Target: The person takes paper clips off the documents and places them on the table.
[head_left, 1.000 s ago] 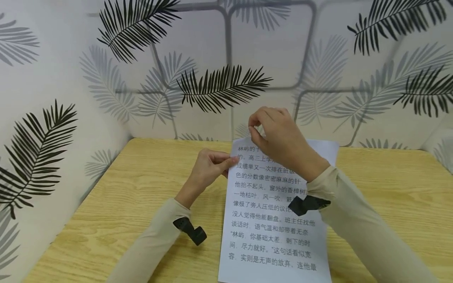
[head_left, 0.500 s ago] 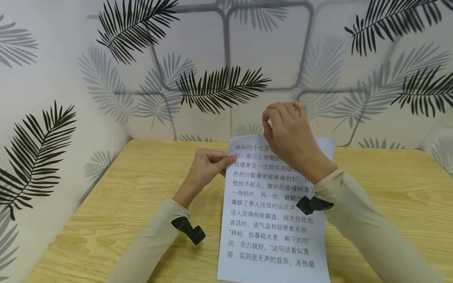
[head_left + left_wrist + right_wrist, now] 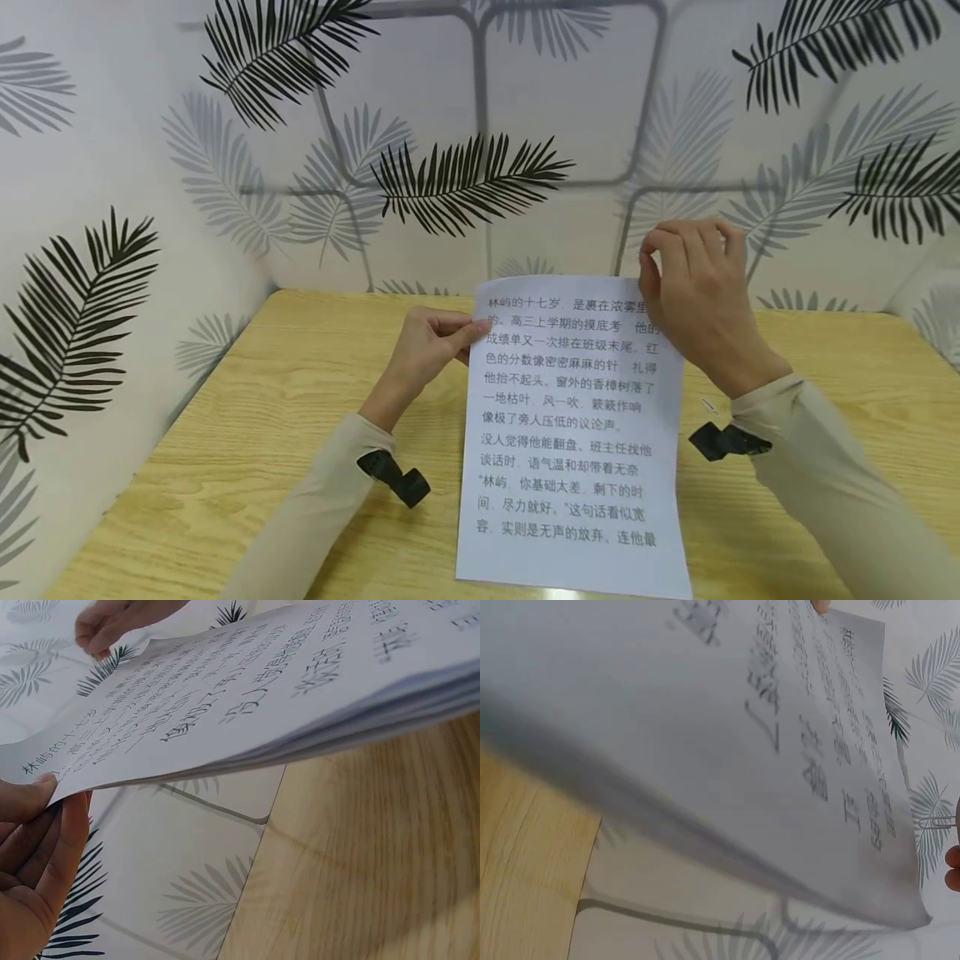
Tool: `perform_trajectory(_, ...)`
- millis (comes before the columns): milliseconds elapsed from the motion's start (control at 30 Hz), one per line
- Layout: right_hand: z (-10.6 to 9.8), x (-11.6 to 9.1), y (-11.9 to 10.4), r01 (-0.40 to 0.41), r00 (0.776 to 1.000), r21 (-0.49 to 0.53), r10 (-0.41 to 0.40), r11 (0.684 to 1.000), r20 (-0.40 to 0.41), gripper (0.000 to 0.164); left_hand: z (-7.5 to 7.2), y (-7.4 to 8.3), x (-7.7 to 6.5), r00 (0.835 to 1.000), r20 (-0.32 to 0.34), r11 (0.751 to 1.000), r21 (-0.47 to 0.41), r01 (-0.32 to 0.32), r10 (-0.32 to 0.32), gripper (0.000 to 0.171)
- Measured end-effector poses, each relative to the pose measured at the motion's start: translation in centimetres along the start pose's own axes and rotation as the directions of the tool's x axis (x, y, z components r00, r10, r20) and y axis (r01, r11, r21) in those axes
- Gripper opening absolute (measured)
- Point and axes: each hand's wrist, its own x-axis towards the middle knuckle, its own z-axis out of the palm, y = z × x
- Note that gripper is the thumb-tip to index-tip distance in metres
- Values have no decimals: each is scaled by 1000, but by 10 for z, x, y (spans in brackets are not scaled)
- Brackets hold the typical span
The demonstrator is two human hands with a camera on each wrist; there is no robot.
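Note:
Several stacked sheets of printed paper (image 3: 570, 433) are held up over the table, text facing me. My left hand (image 3: 427, 346) pinches their upper left edge; in the left wrist view, the thumb of that left hand (image 3: 30, 862) lies on top with fingers beneath. By the upper right corner is my right hand (image 3: 701, 300), fingers curled. Its fingertips are hidden in the head view. In the right wrist view, a thin wire paper clip (image 3: 936, 823) juts from the fingers (image 3: 952, 879) of that hand, apart from the paper's corner.
A wood-grain table (image 3: 315, 417) lies beneath the paper. On it, right of the sheets, is a small thin light object (image 3: 708, 407), too small to identify. A leaf-patterned wall (image 3: 420, 100) stands behind the table's far edge.
My right hand has moved right, from the paper's upper left area to its upper right corner, uncovering the text. The left hand keeps its pinch, and the paper has shifted slightly left.

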Motion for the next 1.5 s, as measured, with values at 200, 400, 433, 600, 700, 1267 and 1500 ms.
perform_trajectory(200, -9, -20, 13, -17, 1000, -29, 17, 999, -18, 11, -2, -1, -1, 1000, -5, 1000, -18, -1, 1, 19)
perform_trajectory(400, -15, -43, 22, 22, 1000, -30, -22, 999, 20, 22, -3, 1, -3, 1000, -10, 1000, -25, -15, 15, 19)
perform_trajectory(433, -15, -47, 23, 38, 999, -28, -37, 999, 28, 24, -3, 1, -4, 1000, -11, 1000, -22, -14, 14, 19)
perform_trajectory(600, -14, -63, 24, 68, 998, 5, -68, 998, 9, 30, -4, 0, -5, 1000, -6, 1000, -24, -4, 4, 19)
perform_trajectory(700, -16, -73, 25, 57, 998, 35, -58, 998, 14, 30, -4, 0, -6, 1000, -9, 1000, -24, -9, 9, 18)
perform_trajectory(1267, -67, -108, 12, -136, 869, 276, -19, 951, 494, 47, -13, 6, 1, 997, -67, 999, -1, -36, 36, 19)
perform_trajectory(1500, -80, -120, 7, -169, 878, 293, 8, 941, 479, 47, -12, 3, 1, 999, -41, 1000, -1, -7, 7, 21)
